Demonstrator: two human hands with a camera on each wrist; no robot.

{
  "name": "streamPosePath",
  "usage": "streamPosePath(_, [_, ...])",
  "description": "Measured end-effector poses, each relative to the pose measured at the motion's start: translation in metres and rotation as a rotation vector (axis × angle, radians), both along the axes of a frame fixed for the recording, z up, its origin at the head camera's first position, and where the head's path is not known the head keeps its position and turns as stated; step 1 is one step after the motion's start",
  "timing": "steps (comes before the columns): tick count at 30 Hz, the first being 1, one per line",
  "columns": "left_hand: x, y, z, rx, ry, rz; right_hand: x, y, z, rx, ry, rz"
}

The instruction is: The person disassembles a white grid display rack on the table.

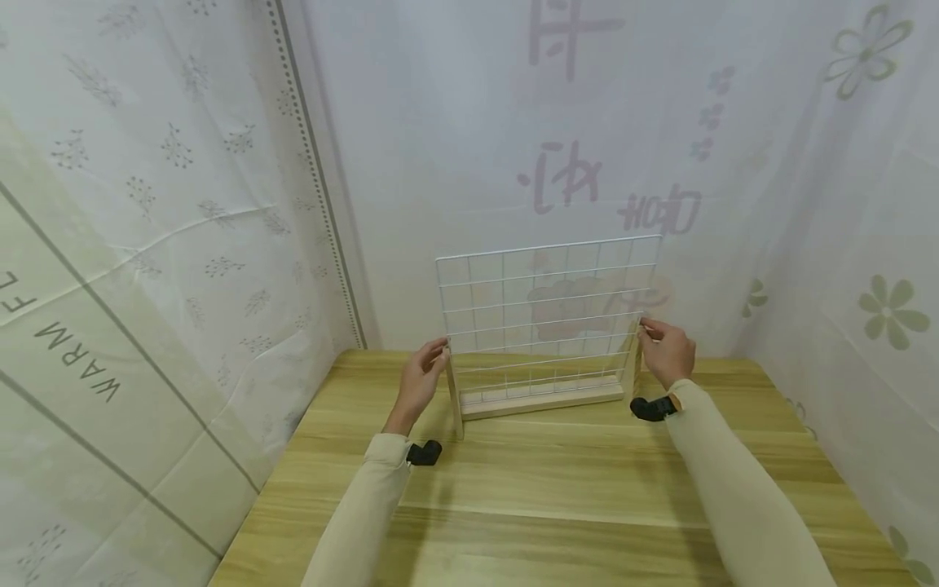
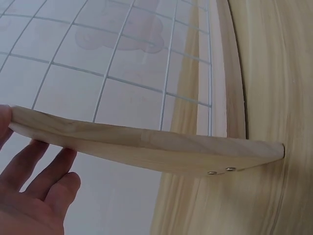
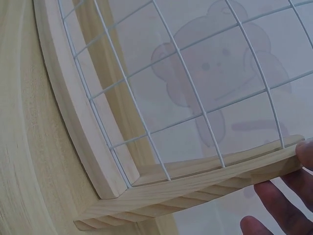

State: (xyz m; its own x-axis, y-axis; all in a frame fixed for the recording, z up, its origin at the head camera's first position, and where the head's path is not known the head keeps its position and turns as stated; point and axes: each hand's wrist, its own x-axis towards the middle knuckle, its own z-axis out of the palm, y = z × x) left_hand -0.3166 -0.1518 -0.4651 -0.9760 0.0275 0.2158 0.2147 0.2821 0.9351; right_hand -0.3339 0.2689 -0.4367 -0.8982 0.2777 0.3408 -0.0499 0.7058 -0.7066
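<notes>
A white wire grid [image 3: 204,114] stands upright in a light wooden frame on the table. Its lower edge runs along a wooden base bar [image 1: 543,405] between two side panels. At the left, my left hand [image 1: 423,375] pinches the upper end of the left side panel [image 2: 146,147], with more fingers against its outer face. Two screw heads [image 2: 231,169] show low on that panel. My right hand [image 1: 669,355] grips the upper end of the right side panel [image 3: 205,188] between thumb and fingers; part of this hand falls outside the right wrist view.
The wood-grain table [image 1: 543,497] reaches back to a pale printed curtain [image 1: 411,163]. More curtains hang close along the left and right sides. A black wrist device [image 1: 425,453] sits on the left sleeve, and another [image 1: 653,408] on the right.
</notes>
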Motion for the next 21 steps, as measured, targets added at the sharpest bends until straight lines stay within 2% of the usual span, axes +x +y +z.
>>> streamPosePath(5, [0.009,-0.005,-0.003,-0.011,0.035,-0.008,-0.006,-0.002,0.001,0.000,-0.029,-0.003])
streamPosePath(9, [0.015,-0.008,-0.003,-0.026,0.072,-0.015,-0.010,-0.006,0.004,0.017,-0.076,-0.036])
streamPosePath(17, [0.026,-0.013,-0.006,-0.031,0.074,-0.024,-0.016,-0.014,0.009,0.006,-0.164,-0.057])
streamPosePath(21, [0.033,-0.015,-0.007,-0.036,0.115,-0.016,-0.019,-0.018,0.011,-0.011,-0.185,-0.060])
